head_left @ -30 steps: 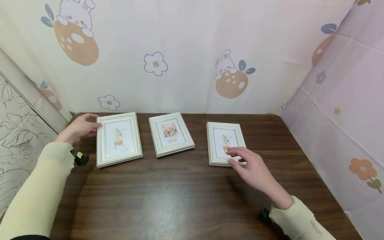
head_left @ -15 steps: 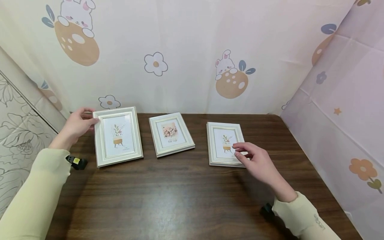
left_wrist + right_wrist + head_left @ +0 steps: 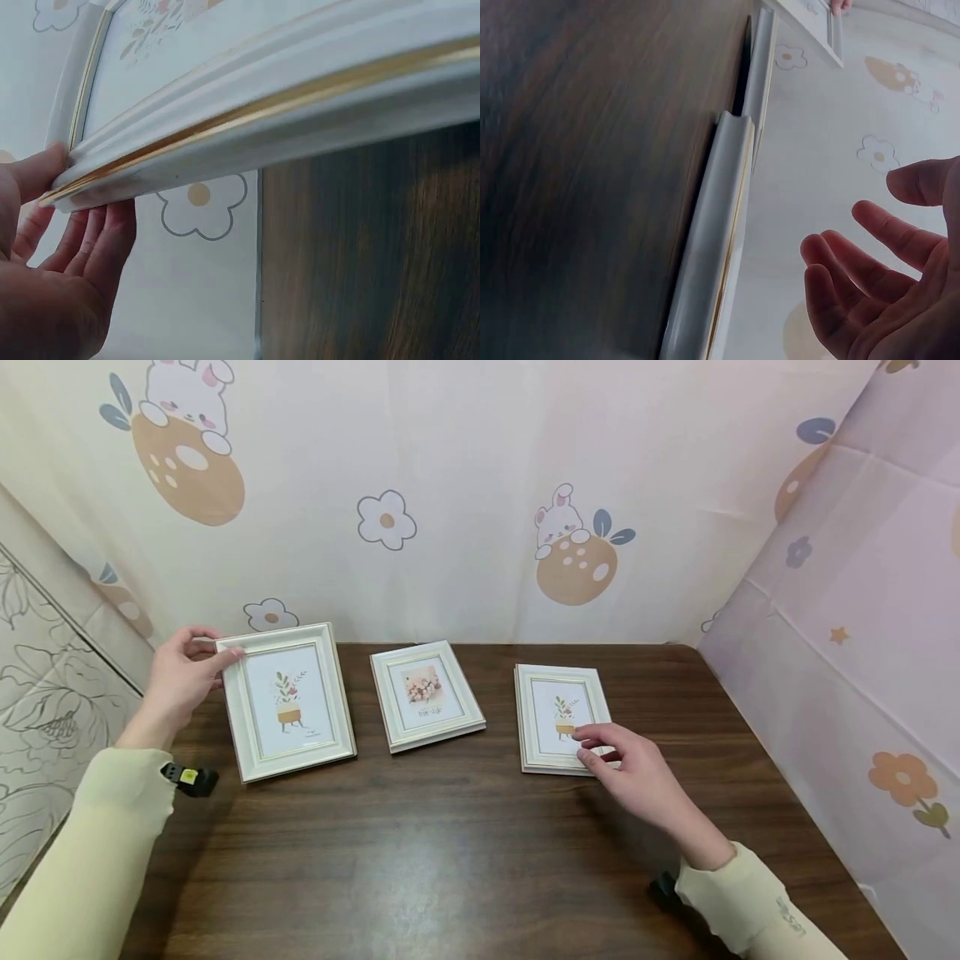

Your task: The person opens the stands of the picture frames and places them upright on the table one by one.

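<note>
My left hand (image 3: 180, 677) pinches the upper left corner of a large white picture frame (image 3: 234, 718) with a potted-plant print. The frame is tilted up, its lower edge close to the table. In the left wrist view, the thumb (image 3: 37, 176) lies on the front of the frame's gold-lined border (image 3: 225, 127) and the fingers go behind it. Over the lower right corner of a smaller white frame (image 3: 528, 718), which lies flat, my right hand (image 3: 637, 777) hovers with loosely bent fingers and nothing in them. The right wrist view shows a gap between that hand and the frame (image 3: 712, 240).
Between those two lies a third white frame (image 3: 472, 720) with a flower print, turned slightly askew. All are on a dark brown wooden table (image 3: 420, 860). A patterned curtain (image 3: 465, 527) hangs behind the table's far edge, with another on the right.
The left hand has raised the upper edge of the large frame off the table, tilting it up and to the left. The right hand has shifted only slightly.
</note>
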The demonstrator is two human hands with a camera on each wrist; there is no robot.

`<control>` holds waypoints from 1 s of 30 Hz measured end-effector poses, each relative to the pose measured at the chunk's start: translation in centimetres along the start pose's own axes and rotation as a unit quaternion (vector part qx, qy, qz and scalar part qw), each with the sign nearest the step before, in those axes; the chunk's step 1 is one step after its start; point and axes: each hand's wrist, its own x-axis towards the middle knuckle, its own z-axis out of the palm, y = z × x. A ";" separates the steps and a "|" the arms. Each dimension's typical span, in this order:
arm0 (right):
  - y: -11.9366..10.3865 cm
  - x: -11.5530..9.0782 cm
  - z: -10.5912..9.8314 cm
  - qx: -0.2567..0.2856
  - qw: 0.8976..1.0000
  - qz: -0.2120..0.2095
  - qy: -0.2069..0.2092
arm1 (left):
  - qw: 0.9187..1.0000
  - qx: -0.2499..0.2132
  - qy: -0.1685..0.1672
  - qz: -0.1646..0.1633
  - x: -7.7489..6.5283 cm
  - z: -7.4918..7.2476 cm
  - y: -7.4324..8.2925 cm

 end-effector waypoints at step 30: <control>-1.1 -0.2 -0.1 -0.022 0.998 -0.060 -0.010 | 0.973 -0.201 0.049 0.107 -2.8 0.6 4.3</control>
